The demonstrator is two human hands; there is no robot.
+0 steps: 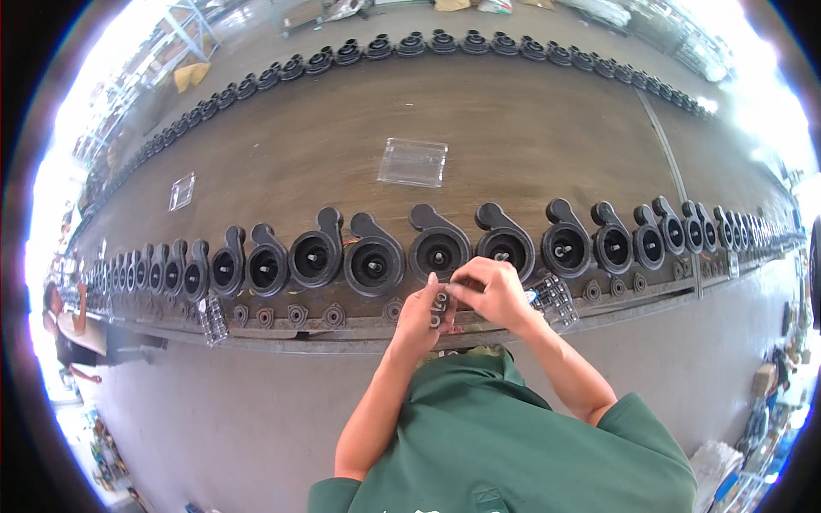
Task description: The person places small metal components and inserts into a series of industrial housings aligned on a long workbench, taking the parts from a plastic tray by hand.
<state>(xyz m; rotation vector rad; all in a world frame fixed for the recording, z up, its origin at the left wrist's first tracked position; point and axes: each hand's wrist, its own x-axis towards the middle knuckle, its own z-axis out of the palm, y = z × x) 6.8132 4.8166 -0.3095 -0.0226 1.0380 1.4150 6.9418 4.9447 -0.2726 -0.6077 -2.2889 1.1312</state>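
Note:
At the table's near edge, my left hand (417, 318) is closed round a small dark part (438, 309) with pale ring-like marks on it. My right hand (491, 292) meets it from the other side, thumb and fingers pinched together at the top of that part. Whatever lies between those fingertips is too small to make out. Right in front of both hands stands a black snail-shaped blower housing (440, 255), its round bowl facing up with a pale metal shaft in the centre. Another housing (505, 250) sits just beyond my right hand, partly covered by it.
Similar housings run left and right in a long row; a second row (410, 44) lines the far edge. Small round dark flanges (335, 316) lie along the near edge. Clear plastic trays with parts (554, 301) lie there too. An upturned clear tray (414, 162) rests mid-table.

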